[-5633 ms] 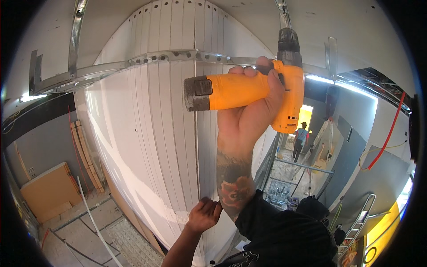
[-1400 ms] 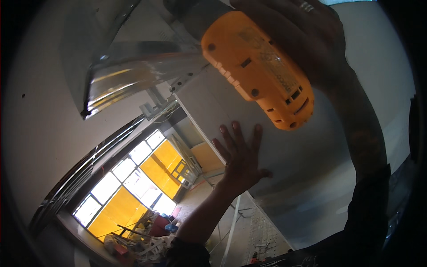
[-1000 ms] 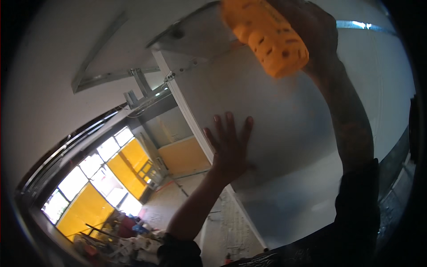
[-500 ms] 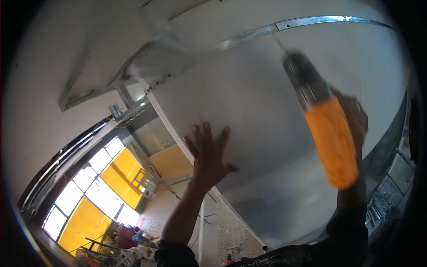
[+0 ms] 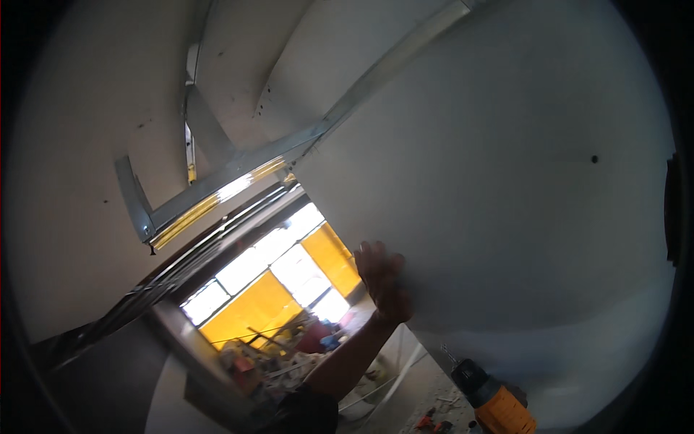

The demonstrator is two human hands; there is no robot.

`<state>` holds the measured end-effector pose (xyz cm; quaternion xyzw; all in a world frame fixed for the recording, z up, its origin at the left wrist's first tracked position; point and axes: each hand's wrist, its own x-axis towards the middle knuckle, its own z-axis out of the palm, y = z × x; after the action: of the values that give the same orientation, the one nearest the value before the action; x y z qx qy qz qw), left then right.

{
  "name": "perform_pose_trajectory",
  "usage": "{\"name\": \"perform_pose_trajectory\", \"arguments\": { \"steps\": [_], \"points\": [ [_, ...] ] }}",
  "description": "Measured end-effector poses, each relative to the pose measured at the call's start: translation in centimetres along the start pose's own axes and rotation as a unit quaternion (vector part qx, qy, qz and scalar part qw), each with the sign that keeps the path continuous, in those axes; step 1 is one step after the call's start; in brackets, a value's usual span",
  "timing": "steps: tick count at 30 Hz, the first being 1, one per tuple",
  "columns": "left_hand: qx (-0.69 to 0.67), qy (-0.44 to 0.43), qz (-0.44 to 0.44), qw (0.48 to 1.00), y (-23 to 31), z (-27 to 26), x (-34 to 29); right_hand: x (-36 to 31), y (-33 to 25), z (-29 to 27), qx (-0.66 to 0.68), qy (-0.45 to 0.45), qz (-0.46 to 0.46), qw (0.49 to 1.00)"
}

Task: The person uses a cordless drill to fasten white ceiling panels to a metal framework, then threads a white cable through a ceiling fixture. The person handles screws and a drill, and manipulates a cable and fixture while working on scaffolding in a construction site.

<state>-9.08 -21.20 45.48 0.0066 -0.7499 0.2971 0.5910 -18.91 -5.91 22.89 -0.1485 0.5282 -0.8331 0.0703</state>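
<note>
A large pale board (image 5: 477, 188) fills the right of the view. Flat against it, close to its left edge, rests my left hand (image 5: 383, 282), fingers extended and somewhat blurred. Low in the view is an orange and black cordless drill (image 5: 499, 409) with a thin bit that points up and left. It stays clear of the metal strip. My right hand (image 5: 518, 395) is closed round the drill, mostly hidden behind its body and the lower edge. Along the board's upper edge runs a metal channel (image 5: 311, 137).
A bent metal bracket (image 5: 135, 195) juts out at the upper left. Beyond the board are windows with yellow panels (image 5: 256, 311), and a heap of rubble and bags (image 5: 289, 358) below them. More tools (image 5: 431, 421) lie at the bottom. One dark screw head (image 5: 594, 159) shows in the board.
My view has swung left and up. The drill has dropped from the upper right to the lower edge. My left hand remains on the board, its fingers closer together.
</note>
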Motion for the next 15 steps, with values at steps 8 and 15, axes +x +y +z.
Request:
{"name": "perform_pose_trajectory", "arguments": {
  "steps": [8,15],
  "points": [
    [0.029,0.002,0.011,1.000,-0.1,0.3,-0.6,-0.9,1.2,-2.4,-0.031,-0.187,0.128,0.974],
    [0.029,-0.003,0.017,0.999,0.5,1.4,0.2,-1.8,-1.3,-7.5,0.109,-0.319,-0.044,0.941]
  ]
}}
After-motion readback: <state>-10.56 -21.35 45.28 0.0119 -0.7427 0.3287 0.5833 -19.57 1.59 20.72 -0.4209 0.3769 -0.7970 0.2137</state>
